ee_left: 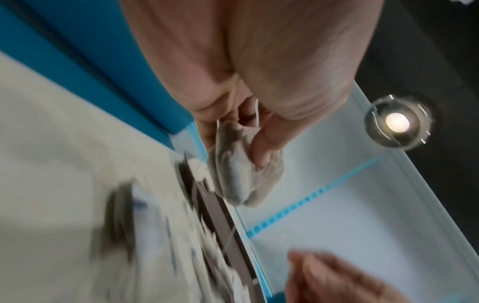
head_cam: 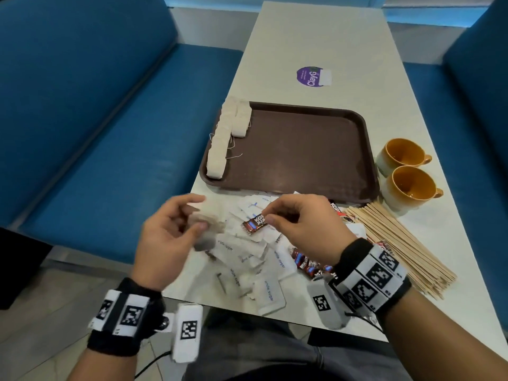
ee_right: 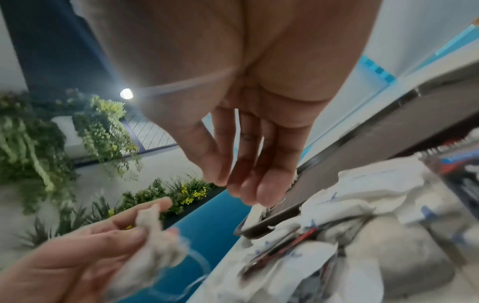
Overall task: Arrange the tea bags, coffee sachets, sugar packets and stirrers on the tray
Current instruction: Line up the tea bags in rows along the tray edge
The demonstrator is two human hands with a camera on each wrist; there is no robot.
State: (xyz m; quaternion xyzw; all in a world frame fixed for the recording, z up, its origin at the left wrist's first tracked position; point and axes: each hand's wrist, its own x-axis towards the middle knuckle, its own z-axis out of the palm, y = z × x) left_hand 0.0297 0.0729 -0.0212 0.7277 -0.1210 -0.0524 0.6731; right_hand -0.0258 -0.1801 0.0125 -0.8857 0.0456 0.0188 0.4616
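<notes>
Left hand (head_cam: 167,232) pinches a tea bag (ee_left: 241,176) above the sachet pile, at 7 o'clock from the tray (head_cam: 302,149); bag looks light, limp, tearable, so hold it by the top fold or string, not the belly; right hand (head_cam: 299,226), fingers curled, nips a coffee sachet (head_cam: 254,224): slick, crinkly.
</notes>
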